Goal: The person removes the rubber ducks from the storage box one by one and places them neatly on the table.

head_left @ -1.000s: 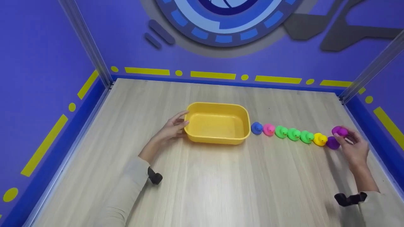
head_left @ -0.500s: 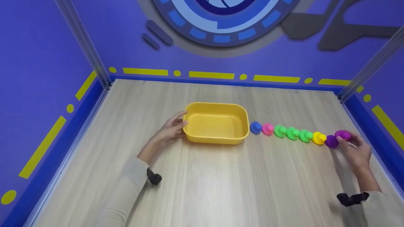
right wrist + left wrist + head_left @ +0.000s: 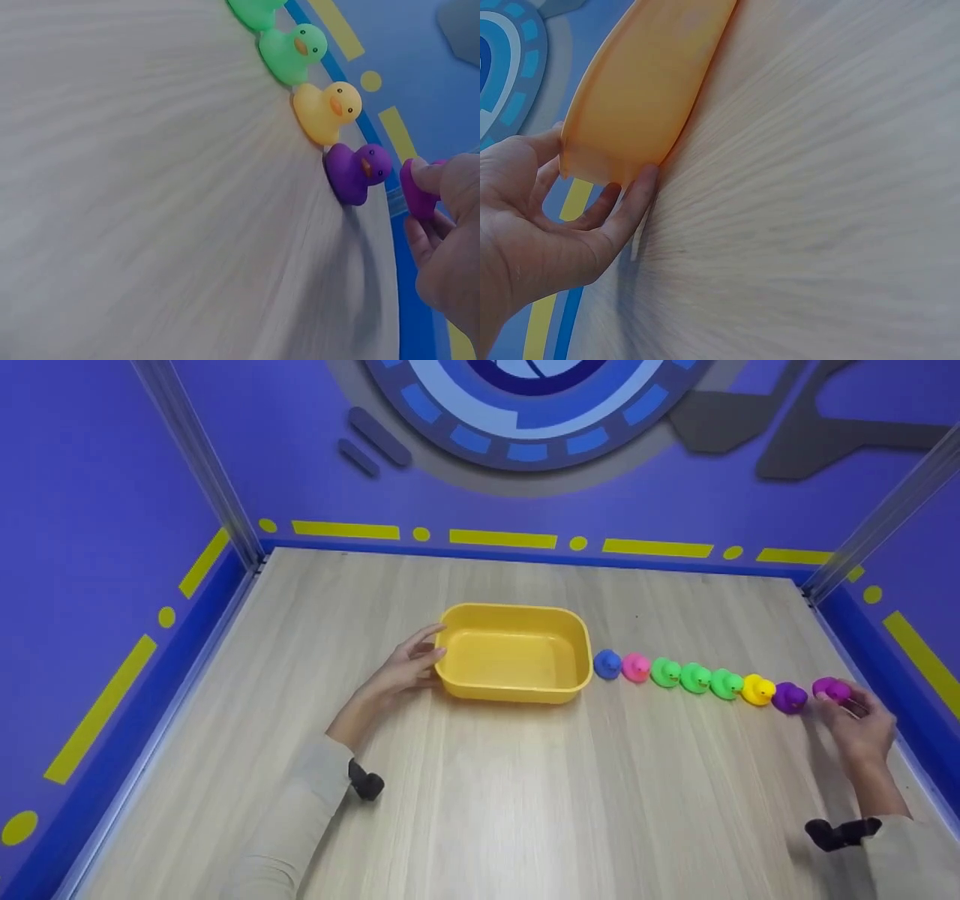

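Note:
In the head view my left hand point(image 3: 405, 664) is at the left end of a yellow plastic tub point(image 3: 514, 695). The left wrist view shows its fingertips against the outside of the tub's end wall point(image 3: 622, 105), spread from rim to base. At the far right, my right hand point(image 3: 862, 725) pinches a magenta toy duck point(image 3: 829, 688) between thumb and fingers, raised over the table. Just left of it a dark purple duck point(image 3: 789, 698) sits at the end of a row; the right wrist view shows a gap between this purple duck point(image 3: 352, 172) and the held one.
The row runs from the tub's right side: a blue duck point(image 3: 607, 664), a pink duck point(image 3: 636, 667), three green ducks point(image 3: 696, 678) and a yellow duck point(image 3: 757, 690). Blue-purple panels point(image 3: 525, 484) enclose the wooden table point(image 3: 487, 802) at the back and both sides.
My right hand has moved right and slightly toward me with the magenta duck, away from the dark purple duck, whose head now shows. The left hand has stayed at the tub.

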Available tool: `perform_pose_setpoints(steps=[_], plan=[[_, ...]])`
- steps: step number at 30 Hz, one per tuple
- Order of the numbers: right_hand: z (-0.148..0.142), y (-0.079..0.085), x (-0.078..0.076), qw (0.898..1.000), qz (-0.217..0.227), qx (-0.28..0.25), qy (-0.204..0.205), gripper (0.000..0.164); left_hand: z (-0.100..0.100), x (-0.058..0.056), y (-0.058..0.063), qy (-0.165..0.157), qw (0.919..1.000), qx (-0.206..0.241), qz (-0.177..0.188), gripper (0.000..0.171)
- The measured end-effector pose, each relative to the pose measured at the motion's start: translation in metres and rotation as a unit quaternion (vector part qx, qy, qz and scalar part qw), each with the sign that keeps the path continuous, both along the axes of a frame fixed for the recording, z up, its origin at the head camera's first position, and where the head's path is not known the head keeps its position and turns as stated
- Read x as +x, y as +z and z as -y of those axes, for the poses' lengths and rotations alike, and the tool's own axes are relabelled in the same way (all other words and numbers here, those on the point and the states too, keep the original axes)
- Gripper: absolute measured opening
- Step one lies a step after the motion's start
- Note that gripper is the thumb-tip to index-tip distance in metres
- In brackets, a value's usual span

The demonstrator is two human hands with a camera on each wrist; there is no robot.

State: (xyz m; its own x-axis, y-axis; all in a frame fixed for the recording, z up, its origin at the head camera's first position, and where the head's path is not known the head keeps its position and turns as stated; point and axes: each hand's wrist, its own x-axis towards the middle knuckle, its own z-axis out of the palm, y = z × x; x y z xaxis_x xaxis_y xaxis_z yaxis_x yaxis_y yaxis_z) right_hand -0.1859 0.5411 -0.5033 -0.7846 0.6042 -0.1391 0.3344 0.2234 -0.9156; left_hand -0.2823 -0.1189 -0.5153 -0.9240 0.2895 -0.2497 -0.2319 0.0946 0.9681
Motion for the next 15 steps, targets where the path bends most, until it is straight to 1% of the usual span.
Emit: perform_pose_setpoints(steps=[1, 5, 8, 12, 15], plan=[[-0.002, -0.001, 0.0, 1.0, 0.007, 0.003, -0.001, 0.037, 0.0, 0.0, 0.0, 0.0, 1.0, 0.003, 0.002, 0.056], [-0.006, -0.006, 0.002, 0.998, 0.036, 0.045, -0.004, 0.032, 0.001, 0.0, -0.001, -0.003, 0.9999, 0.011, 0.005, 0.056], [-0.008, -0.011, 0.002, 0.996, 0.051, 0.075, 0.0, 0.034, 0.001, 0.0, -0.001, -0.001, 0.9999, 0.011, 0.005, 0.056], [-0.009, -0.017, 0.001, 0.991, 0.067, 0.116, 0.007, 0.049, 0.001, 0.0, -0.001, 0.001, 0.9999, 0.009, 0.007, 0.057], [-0.01, -0.021, 0.0, 0.984, 0.068, 0.165, 0.011, 0.058, 0.001, 0.0, 0.0, -0.004, 0.9999, 0.009, 0.003, 0.057]])
